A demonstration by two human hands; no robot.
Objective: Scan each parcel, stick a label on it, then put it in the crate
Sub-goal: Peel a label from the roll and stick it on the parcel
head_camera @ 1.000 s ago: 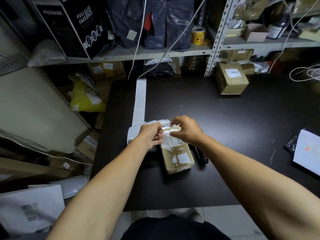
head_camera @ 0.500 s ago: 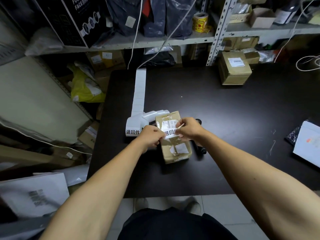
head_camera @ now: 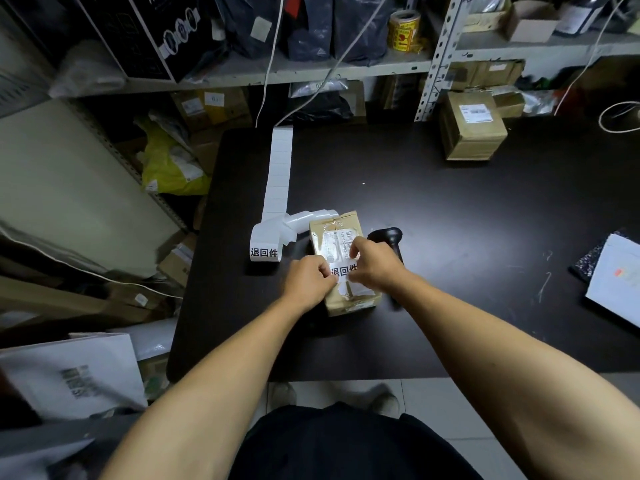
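We see left hand [head_camera: 309,278], right hand [head_camera: 373,264] pinching label [head_camera: 343,270] on parcel [head_camera: 341,251]; scanner [head_camera: 389,236] just right, label strip [head_camera: 277,188] left on tabletop [head_camera: 450,237].

I see: bench [head_camera: 450,237] matt black, smooth | parcel [head_camera: 349,303] brown cardboard under glossy tape | label [head_camera: 343,270] white paper | scanner [head_camera: 389,236] black plastic, slight sheen | shelf upright [head_camera: 437,57] perforated metal

Both forearms are bare from the lower corners of the frame up to the wrists, with no sleeve, watch or band showing. The left hand [head_camera: 306,280] and right hand [head_camera: 374,263] wear no gloves or rings. At bottom centre, a dark, plain black garment [head_camera: 346,445] covers the torso.
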